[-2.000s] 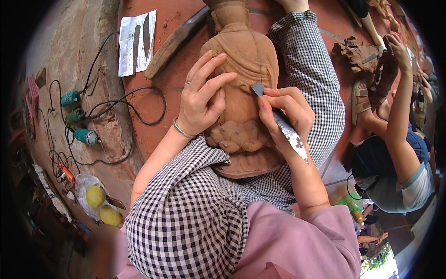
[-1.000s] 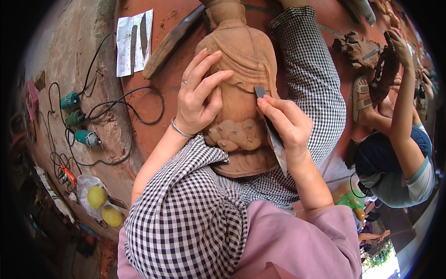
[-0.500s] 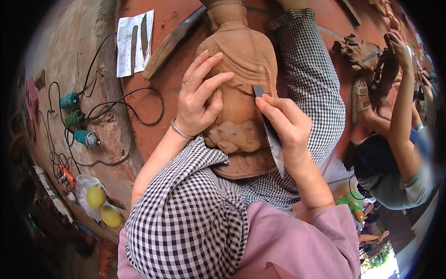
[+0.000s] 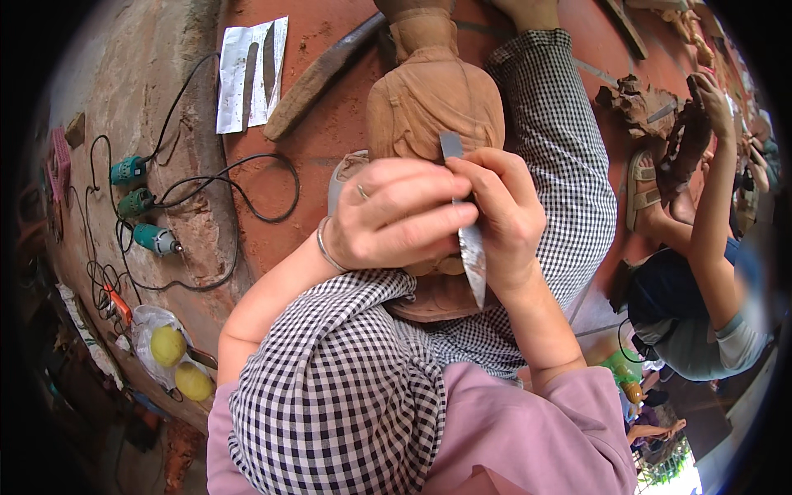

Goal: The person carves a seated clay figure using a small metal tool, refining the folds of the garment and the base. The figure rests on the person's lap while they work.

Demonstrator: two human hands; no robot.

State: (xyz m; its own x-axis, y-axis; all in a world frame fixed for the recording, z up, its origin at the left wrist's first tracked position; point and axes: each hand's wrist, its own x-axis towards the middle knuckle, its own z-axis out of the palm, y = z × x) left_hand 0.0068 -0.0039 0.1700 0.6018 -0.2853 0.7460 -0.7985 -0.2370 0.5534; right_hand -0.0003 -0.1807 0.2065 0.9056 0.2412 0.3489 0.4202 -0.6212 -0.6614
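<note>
Between my legs lies a carved reddish-brown figure (image 4: 437, 99) with draped robe folds, its head end pointing away from me. My right hand (image 4: 503, 210) grips a flat steel carving blade (image 4: 472, 260), square at its far end and tapering to a point towards me. The far end lies over the robe folds on the figure's chest. My left hand (image 4: 400, 214), slightly blurred, reaches across the figure with fingers stretched out to the blade, beside my right fingers. Whether its fingertips press on the blade I cannot tell. It covers the figure's middle; the lower base shows below.
Left of the figure, a wooden bar (image 4: 322, 78) and a paper with two thin dark blades (image 4: 252, 74) lie on the red floor. Corded green rotary tools (image 4: 155, 239) and yellow fruits (image 4: 167, 346) lie further left. Another person (image 4: 701, 309) sits at the right, near rough wood (image 4: 635, 107).
My left hand has left the figure's chest and come down and right to the blade. The blade now stands more upright, its square end slightly further up. The view has shifted a little.
</note>
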